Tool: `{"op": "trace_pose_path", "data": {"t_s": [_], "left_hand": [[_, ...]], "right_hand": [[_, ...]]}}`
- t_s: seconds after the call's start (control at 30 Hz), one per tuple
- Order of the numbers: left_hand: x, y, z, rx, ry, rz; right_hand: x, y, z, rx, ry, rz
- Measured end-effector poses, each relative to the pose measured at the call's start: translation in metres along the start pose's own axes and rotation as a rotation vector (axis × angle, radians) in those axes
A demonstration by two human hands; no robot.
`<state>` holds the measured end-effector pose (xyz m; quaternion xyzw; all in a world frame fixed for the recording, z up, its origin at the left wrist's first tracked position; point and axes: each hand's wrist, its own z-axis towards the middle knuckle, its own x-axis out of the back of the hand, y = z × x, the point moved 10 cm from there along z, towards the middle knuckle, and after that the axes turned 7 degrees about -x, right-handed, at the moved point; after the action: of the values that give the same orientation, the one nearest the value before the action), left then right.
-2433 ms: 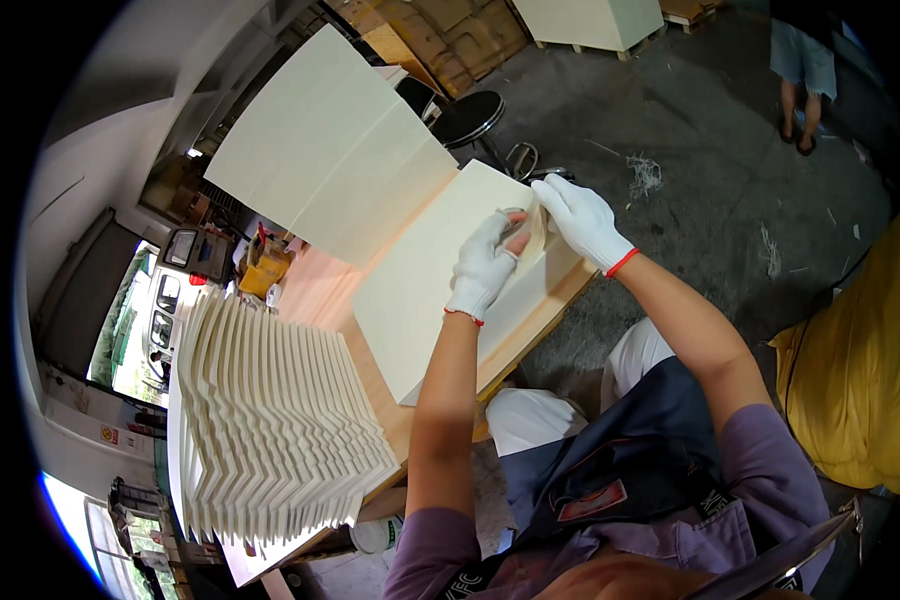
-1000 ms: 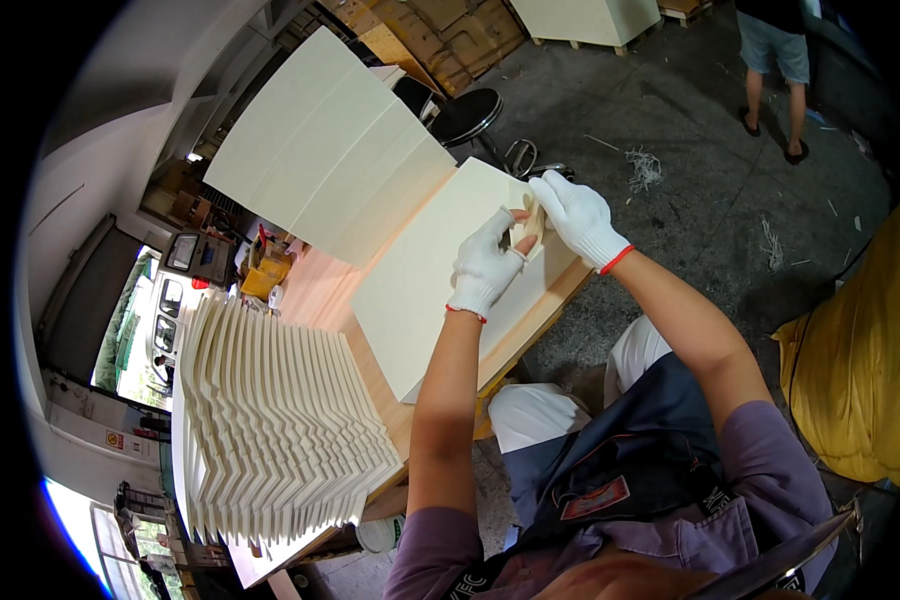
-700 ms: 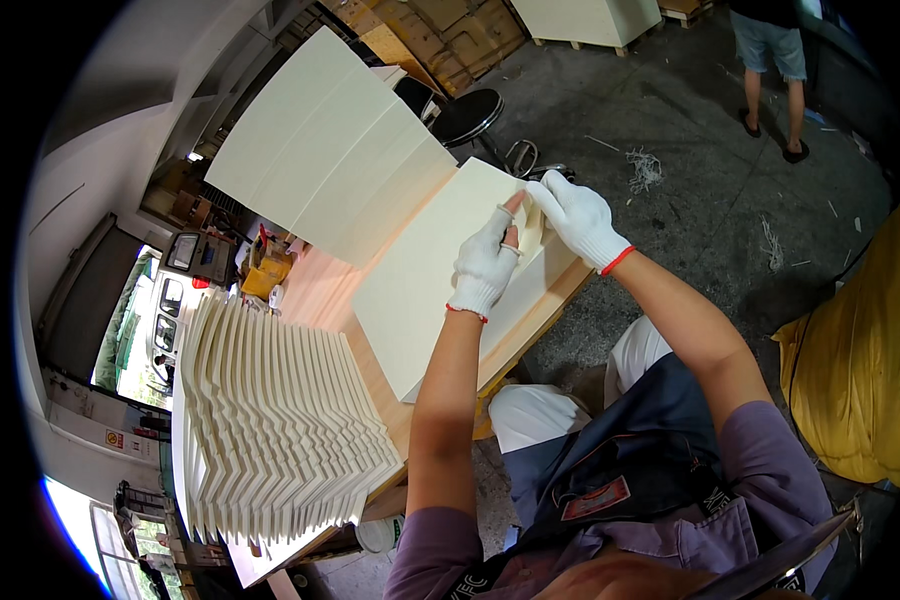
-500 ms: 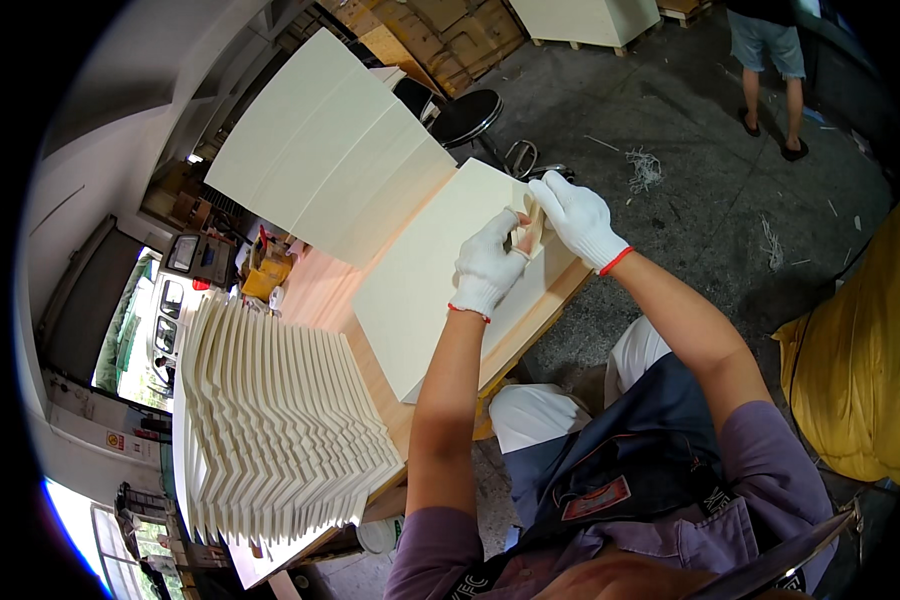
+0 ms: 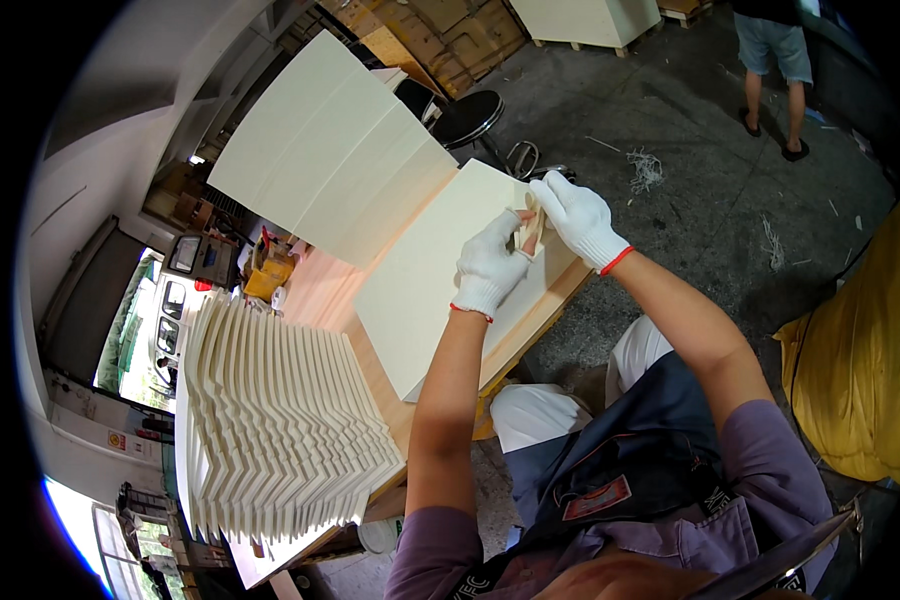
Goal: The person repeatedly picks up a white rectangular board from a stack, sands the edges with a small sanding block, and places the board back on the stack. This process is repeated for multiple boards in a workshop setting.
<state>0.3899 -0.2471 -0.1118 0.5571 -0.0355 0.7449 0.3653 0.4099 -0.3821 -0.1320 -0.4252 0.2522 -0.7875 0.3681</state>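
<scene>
On the wooden table lies a large cream sheet or stack of sheets [image 5: 420, 290], its far right corner under my hands. Both hands wear white knit gloves with red cuffs. My left hand [image 5: 490, 265], thumb and a fingertip bare, is closed on small pale strips [image 5: 532, 228] at that corner. My right hand [image 5: 574, 218] presses against the other side of the same strips, its fingers together and bent over them. The gloves partly hide the strips, so I cannot tell whether they are loose or part of the sheet.
To the left stands a fanned pile of cream cut-out sheets [image 5: 290, 420]. Larger cream sheets [image 5: 330, 150] rise behind. A black round stool [image 5: 468, 118] is beyond the table, a yellow cover [image 5: 860, 350] at right. Another person [image 5: 773, 70] stands far right; string scraps [image 5: 645, 170] litter the floor.
Both hands stay at the corner of the sheet. My left fingers have shifted slightly on the strips, and the view has moved a little.
</scene>
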Motion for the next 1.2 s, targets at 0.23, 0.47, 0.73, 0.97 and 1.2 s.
{"op": "trace_pose_path", "data": {"t_s": [0.23,0.47,0.73,0.97,1.2], "left_hand": [[0.006,0.008,-0.004,0.084,-0.049,0.101],[-0.001,-0.003,0.008,0.068,-0.059,0.137],[0.000,-0.011,0.021,0.147,-0.069,0.145],[-0.012,-0.016,0.008,0.075,-0.053,-0.324],[-0.015,-0.019,0.008,0.133,-0.072,-0.332]], "right_hand": [[0.023,0.024,0.001,-0.185,-0.224,-0.202],[0.021,-0.012,-0.003,0.254,-0.159,-0.473],[0.008,-0.009,0.011,0.082,-0.228,-0.055],[-0.001,0.016,0.004,-0.152,-0.109,0.212],[-0.005,0.022,0.003,-0.152,-0.119,0.160]]}}
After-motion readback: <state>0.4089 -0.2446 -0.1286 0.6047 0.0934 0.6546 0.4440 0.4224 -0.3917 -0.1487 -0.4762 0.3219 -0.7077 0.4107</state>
